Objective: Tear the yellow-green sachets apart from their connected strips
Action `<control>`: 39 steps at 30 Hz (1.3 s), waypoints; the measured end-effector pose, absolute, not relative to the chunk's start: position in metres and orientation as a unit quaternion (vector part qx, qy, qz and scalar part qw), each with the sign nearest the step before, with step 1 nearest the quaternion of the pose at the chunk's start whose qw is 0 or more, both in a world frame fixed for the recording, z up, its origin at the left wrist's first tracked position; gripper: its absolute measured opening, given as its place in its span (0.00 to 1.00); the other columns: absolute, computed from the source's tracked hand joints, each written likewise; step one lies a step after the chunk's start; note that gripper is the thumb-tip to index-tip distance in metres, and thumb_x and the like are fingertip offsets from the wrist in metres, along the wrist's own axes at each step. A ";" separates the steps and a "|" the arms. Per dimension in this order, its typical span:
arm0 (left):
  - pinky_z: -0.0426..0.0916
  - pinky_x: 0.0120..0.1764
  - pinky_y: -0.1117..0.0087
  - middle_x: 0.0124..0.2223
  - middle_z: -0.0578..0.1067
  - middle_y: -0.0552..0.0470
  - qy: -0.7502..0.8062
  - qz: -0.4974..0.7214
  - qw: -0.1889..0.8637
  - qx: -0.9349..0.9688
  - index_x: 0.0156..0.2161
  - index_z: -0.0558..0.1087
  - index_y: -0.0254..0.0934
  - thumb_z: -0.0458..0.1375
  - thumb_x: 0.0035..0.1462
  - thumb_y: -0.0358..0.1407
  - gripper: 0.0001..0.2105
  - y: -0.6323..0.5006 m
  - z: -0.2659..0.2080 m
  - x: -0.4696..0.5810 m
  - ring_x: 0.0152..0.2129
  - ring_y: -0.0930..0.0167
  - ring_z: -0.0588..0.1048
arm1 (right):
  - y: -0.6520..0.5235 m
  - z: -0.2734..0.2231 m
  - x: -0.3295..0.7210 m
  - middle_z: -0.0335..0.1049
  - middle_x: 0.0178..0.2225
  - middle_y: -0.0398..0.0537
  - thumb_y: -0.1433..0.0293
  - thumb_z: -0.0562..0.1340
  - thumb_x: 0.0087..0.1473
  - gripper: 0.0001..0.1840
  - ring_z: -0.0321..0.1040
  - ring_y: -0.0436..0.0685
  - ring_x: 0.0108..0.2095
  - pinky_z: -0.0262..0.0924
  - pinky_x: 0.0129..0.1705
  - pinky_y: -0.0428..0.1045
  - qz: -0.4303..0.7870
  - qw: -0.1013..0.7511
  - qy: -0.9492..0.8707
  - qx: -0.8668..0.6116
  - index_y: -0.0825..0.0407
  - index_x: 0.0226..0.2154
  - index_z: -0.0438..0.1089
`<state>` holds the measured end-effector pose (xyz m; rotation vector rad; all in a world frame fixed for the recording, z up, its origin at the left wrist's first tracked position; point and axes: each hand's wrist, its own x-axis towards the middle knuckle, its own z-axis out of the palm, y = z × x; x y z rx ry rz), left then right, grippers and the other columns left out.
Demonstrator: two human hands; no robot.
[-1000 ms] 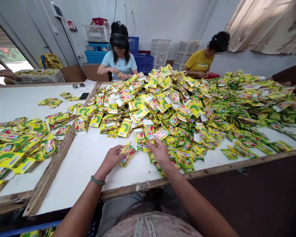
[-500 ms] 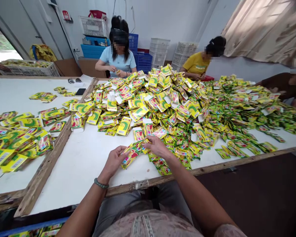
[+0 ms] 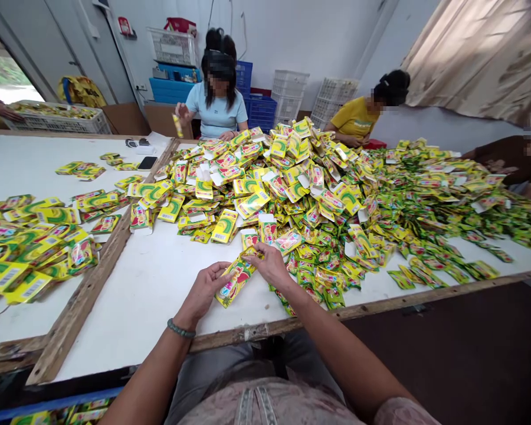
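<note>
Since a second ago, our right hand (image 3: 269, 264) has come from the edge of the heap (image 3: 252, 203) to the upper end of the yellow carton (image 3: 234, 282), and across the table (image 3: 146, 307) a co-worker in a light-blue shirt (image 3: 219, 112) has raised a hand with a small yellow pack (image 3: 177, 126). Our left hand (image 3: 202, 292) pinches the carton's side between thumb and fingers, holding it slanted near the table's front edge, left of the green sachets (image 3: 331, 260), while we cannot tell whether the right fingers are pressed together on anything there.
</note>
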<state>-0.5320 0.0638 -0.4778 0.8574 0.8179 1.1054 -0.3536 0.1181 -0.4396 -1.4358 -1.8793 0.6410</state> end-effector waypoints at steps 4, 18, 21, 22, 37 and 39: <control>0.69 0.32 0.73 0.35 0.78 0.48 0.361 0.505 0.699 0.355 0.41 0.71 0.32 0.67 0.43 0.37 0.19 0.062 -0.478 -0.532 0.27 0.71 0.75 | 0.110 -0.442 -0.356 0.63 0.21 0.39 0.59 0.64 0.44 0.14 0.55 0.49 0.24 0.47 0.27 0.44 0.232 0.335 -0.716 -0.567 0.53 0.22 0.67; 0.67 0.35 0.72 0.42 0.78 0.48 0.369 0.482 0.690 0.394 0.46 0.71 0.34 0.67 0.43 0.37 0.22 0.063 -0.477 -0.527 0.32 0.69 0.76 | 0.099 -0.436 -0.367 0.71 0.27 0.43 0.62 0.65 0.43 0.11 0.66 0.53 0.31 0.56 0.33 0.46 0.266 0.352 -0.676 -0.590 0.51 0.30 0.71; 0.67 0.33 0.72 0.41 0.78 0.48 0.379 0.484 0.702 0.360 0.45 0.71 0.34 0.67 0.42 0.37 0.22 0.063 -0.475 -0.527 0.30 0.69 0.76 | 0.097 -0.434 -0.367 0.71 0.31 0.44 0.61 0.62 0.49 0.12 0.67 0.53 0.33 0.59 0.35 0.47 0.279 0.384 -0.678 -0.562 0.50 0.36 0.70; 0.67 0.33 0.72 0.40 0.78 0.48 0.378 0.484 0.706 0.352 0.45 0.71 0.34 0.67 0.42 0.37 0.22 0.063 -0.474 -0.527 0.29 0.70 0.76 | 0.096 -0.433 -0.367 0.71 0.30 0.44 0.62 0.60 0.51 0.11 0.66 0.53 0.33 0.59 0.37 0.48 0.263 0.392 -0.686 -0.553 0.50 0.34 0.71; 0.67 0.30 0.77 0.33 0.78 0.49 0.346 0.522 0.724 0.290 0.43 0.73 0.32 0.66 0.44 0.32 0.18 0.063 -0.473 -0.536 0.26 0.74 0.75 | 0.075 -0.446 -0.387 0.66 0.43 0.47 0.64 0.64 0.49 0.06 0.55 0.58 0.48 0.50 0.52 0.55 0.225 0.379 -0.729 -0.524 0.48 0.27 0.75; 0.67 0.29 0.78 0.32 0.78 0.49 0.349 0.521 0.722 0.291 0.42 0.73 0.31 0.66 0.44 0.33 0.18 0.062 -0.474 -0.539 0.25 0.74 0.75 | 0.076 -0.444 -0.391 0.66 0.42 0.47 0.64 0.65 0.49 0.06 0.54 0.58 0.49 0.49 0.53 0.56 0.224 0.388 -0.720 -0.530 0.48 0.29 0.75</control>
